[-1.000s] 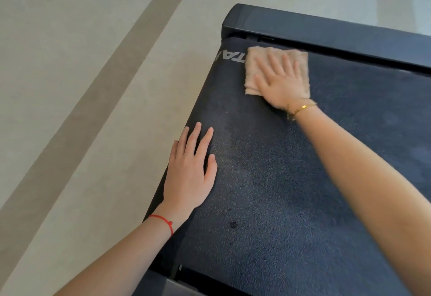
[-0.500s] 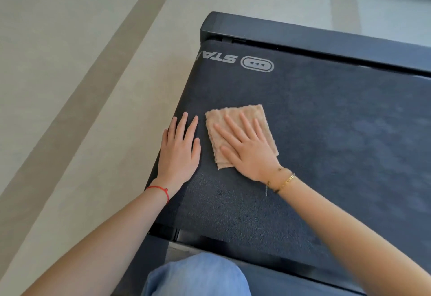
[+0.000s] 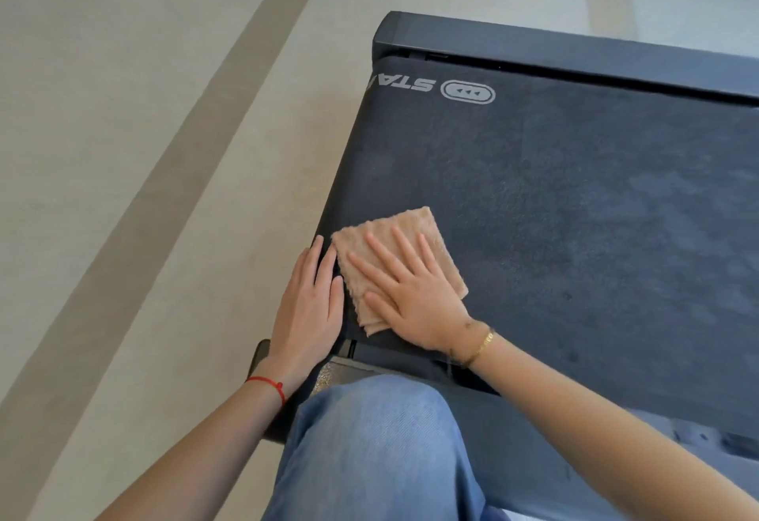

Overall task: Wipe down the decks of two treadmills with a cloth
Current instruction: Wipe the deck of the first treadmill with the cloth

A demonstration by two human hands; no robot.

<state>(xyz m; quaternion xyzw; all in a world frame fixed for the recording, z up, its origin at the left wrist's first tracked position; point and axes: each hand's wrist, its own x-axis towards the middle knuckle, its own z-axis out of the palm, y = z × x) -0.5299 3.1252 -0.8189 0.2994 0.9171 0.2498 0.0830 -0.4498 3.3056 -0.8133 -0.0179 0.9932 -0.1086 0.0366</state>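
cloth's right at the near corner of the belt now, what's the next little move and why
Probably slide the right hand and the cloth rightward along the near edge of the treadmill belt. The cloth sits beside the left hand at the belt's left edge, and a small dark speck lies to its right.

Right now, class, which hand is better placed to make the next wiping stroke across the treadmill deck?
The right hand: it already presses flat on the cloth, while the left hand rests bare at the deck edge.

The right hand presses flat on a folded tan cloth near the treadmill deck's near-left corner. The left hand rests flat just beside it — along the left edge.
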